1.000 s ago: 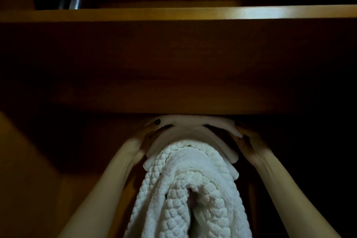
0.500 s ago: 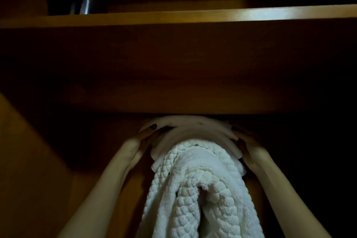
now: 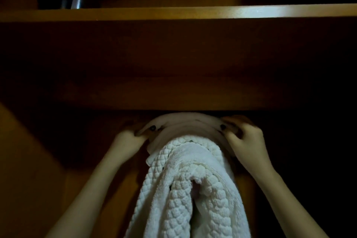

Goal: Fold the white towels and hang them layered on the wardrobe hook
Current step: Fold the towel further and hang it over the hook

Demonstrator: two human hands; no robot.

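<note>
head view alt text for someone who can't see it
Two hands reach up inside a dim wooden wardrobe: the left hand and right hand each grip a side of a smooth white towel laid over a quilted white towel, hanging below a shelf.

The shelf (image 3: 173,63) crowds the towels (image 3: 173,208) from above (dark gaps either side).

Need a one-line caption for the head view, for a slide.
Left hand and right hand pinch the ends of a smooth white towel draped over a quilted white towel hanging under a wardrobe shelf.
</note>
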